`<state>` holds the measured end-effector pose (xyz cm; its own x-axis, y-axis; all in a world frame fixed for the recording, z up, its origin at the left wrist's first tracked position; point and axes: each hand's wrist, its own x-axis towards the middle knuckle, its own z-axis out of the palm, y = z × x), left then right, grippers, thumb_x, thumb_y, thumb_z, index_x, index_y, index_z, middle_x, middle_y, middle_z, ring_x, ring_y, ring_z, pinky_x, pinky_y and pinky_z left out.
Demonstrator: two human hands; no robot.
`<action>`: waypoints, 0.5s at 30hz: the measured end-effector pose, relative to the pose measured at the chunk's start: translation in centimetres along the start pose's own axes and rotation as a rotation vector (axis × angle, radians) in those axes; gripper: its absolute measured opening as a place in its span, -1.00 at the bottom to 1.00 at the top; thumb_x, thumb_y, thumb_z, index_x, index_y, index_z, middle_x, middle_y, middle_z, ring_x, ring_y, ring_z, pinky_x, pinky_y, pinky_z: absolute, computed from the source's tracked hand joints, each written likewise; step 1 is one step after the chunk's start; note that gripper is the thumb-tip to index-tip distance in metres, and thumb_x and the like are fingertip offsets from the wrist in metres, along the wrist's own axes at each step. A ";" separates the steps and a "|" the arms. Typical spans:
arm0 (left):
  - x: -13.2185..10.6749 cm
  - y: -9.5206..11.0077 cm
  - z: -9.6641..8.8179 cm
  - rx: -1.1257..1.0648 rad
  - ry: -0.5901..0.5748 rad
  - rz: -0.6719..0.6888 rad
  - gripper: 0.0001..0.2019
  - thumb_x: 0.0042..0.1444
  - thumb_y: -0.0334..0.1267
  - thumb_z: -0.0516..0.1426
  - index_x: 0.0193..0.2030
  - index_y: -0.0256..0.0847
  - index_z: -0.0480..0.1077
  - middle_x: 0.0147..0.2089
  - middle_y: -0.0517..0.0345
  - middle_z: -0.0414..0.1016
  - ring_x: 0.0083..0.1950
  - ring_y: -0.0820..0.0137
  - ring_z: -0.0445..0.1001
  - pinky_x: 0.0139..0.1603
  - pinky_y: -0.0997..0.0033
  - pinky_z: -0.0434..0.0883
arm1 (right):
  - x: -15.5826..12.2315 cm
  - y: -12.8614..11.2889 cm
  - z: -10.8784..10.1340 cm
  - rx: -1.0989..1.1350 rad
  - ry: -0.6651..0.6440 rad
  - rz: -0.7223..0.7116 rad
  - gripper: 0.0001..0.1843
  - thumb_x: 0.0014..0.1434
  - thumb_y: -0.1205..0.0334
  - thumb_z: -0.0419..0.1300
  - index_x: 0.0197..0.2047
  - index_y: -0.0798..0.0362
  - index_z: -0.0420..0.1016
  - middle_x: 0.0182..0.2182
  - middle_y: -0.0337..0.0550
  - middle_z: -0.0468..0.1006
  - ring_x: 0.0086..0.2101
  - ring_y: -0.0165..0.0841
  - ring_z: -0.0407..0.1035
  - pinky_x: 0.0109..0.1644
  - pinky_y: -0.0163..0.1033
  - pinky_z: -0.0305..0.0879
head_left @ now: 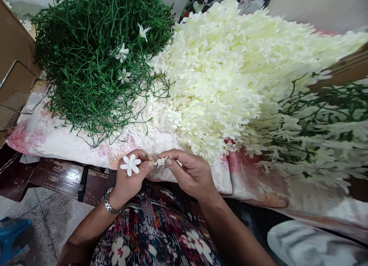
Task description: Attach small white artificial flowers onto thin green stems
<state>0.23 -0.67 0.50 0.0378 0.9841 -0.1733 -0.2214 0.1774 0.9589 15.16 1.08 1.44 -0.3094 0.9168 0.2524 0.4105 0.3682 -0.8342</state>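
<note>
Near the front edge of the cloth-covered table, my left hand (132,176) pinches a green artificial stem, whose small green tip (146,156) shows above the thumb. A white artificial flower (130,165) with open petals rests against the back of that hand's fingers. Close beside it, my right hand (192,172) holds a small crumpled white flower piece (162,161) between thumb and forefinger. The two hands almost meet at this piece; the exact contact is hidden by the fingertips. Beyond them lie a heap of green plastic stems (94,59) and a large pile of cream-white petals (218,74).
Thin white stamen pieces (152,116) lie between the piles on the floral cloth (71,143). Finished-looking white flowers on green stems (322,143) are heaped at the right. A cardboard box (14,43) with a wire stands at left; a blue stool (14,235) is on the floor.
</note>
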 end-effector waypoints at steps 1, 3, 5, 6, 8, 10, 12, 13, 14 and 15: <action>0.0 0.0 0.0 -0.001 0.021 -0.002 -0.85 -0.06 -0.21 0.12 -0.44 -0.26 0.27 -0.50 0.23 0.27 -0.55 0.59 0.18 -0.57 0.58 0.15 | -0.1 0.1 0.0 -0.012 0.012 0.014 -0.83 0.07 0.36 0.03 -0.25 0.06 0.36 -0.45 -0.23 0.47 -0.48 -0.51 0.33 -0.43 -0.39 0.25; 0.1 0.1 0.1 0.021 0.062 0.004 -0.85 -0.06 -0.22 0.12 -0.45 -0.26 0.26 -0.49 0.23 0.27 -0.54 0.59 0.19 -0.57 0.59 0.15 | -0.4 0.4 -0.3 -0.042 0.039 0.043 -0.82 0.07 0.35 0.03 -0.22 0.05 0.36 -0.43 -0.22 0.47 -0.47 -0.50 0.34 -0.43 -0.38 0.27; 0.2 0.1 0.0 0.048 0.092 0.012 -0.86 -0.07 -0.24 0.13 -0.46 -0.26 0.26 -0.48 0.23 0.27 -0.52 0.59 0.20 -0.57 0.60 0.15 | -0.8 0.7 -0.7 -0.096 0.061 0.061 -0.80 0.07 0.35 0.03 -0.19 0.05 0.33 -0.42 -0.22 0.47 -0.49 -0.50 0.34 -0.44 -0.39 0.27; 0.2 0.1 0.0 0.060 0.102 0.009 -0.86 -0.08 -0.24 0.13 -0.46 -0.26 0.26 -0.49 0.23 0.27 -0.52 0.59 0.21 -0.57 0.60 0.14 | -1.1 0.8 -1.1 -0.140 0.077 0.062 -0.79 0.07 0.34 0.03 -0.18 0.05 0.31 -0.42 -0.22 0.46 -0.49 -0.51 0.34 -0.45 -0.39 0.26; 0.4 0.1 -0.1 0.079 0.115 -0.007 -0.85 -0.09 -0.24 0.14 -0.45 -0.26 0.27 -0.51 0.24 0.26 -0.54 0.59 0.20 -0.60 0.60 0.13 | -1.5 0.9 -2.0 -0.267 0.126 0.047 -0.82 0.05 0.35 0.05 -0.22 0.05 0.30 -0.46 -0.23 0.44 -0.51 -0.51 0.32 -0.45 -0.40 0.25; 0.6 -0.1 -0.2 0.094 0.119 -0.024 -0.85 -0.09 -0.23 0.13 -0.44 -0.27 0.28 -0.54 0.24 0.25 -0.57 0.59 0.19 -0.62 0.61 0.12 | -1.7 1.1 -3.1 -0.416 0.201 0.006 -0.89 0.03 0.37 0.06 -0.30 0.05 0.29 -0.50 -0.23 0.41 -0.50 -0.49 0.31 -0.43 -0.38 0.24; 0.7 -0.2 -0.2 0.099 0.111 -0.034 -0.84 -0.09 -0.23 0.13 -0.44 -0.28 0.28 -0.54 0.23 0.26 -0.59 0.60 0.17 -0.63 0.60 0.12 | -1.6 1.5 -4.3 -0.553 0.279 -0.043 -0.92 0.01 0.39 0.07 -0.36 0.05 0.29 -0.49 -0.20 0.42 -0.44 -0.44 0.31 -0.33 -0.32 0.24; 0.8 -0.2 -0.1 0.095 0.105 -0.036 -0.84 -0.10 -0.22 0.13 -0.44 -0.29 0.29 -0.54 0.23 0.27 -0.60 0.61 0.16 -0.63 0.60 0.12 | -1.4 1.7 -4.8 -0.614 0.320 -0.062 -0.91 0.00 0.39 0.08 -0.36 0.05 0.29 -0.45 -0.17 0.44 -0.39 -0.40 0.32 -0.26 -0.27 0.23; 0.8 -0.3 -0.1 0.089 0.098 -0.038 -0.83 -0.10 -0.22 0.13 -0.43 -0.29 0.29 -0.54 0.23 0.27 -0.60 0.62 0.15 -0.63 0.60 0.12 | -1.1 2.1 -5.3 -0.675 0.364 -0.072 -0.91 0.00 0.38 0.09 -0.36 0.05 0.30 -0.41 -0.14 0.44 -0.34 -0.37 0.32 -0.20 -0.22 0.21; 0.9 -0.3 0.0 0.082 0.092 -0.043 -0.83 -0.10 -0.22 0.14 -0.43 -0.29 0.28 -0.54 0.23 0.27 -0.61 0.62 0.14 -0.63 0.61 0.12 | -0.8 2.5 -5.6 -0.735 0.409 -0.077 -0.92 -0.01 0.37 0.09 -0.37 0.05 0.31 -0.36 -0.12 0.45 -0.30 -0.33 0.31 -0.16 -0.17 0.19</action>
<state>0.33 0.13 0.08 -0.0448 0.9719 -0.2311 -0.1413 0.2229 0.9646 21.27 2.14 1.86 -0.0825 0.8165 0.5715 0.8986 0.3089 -0.3116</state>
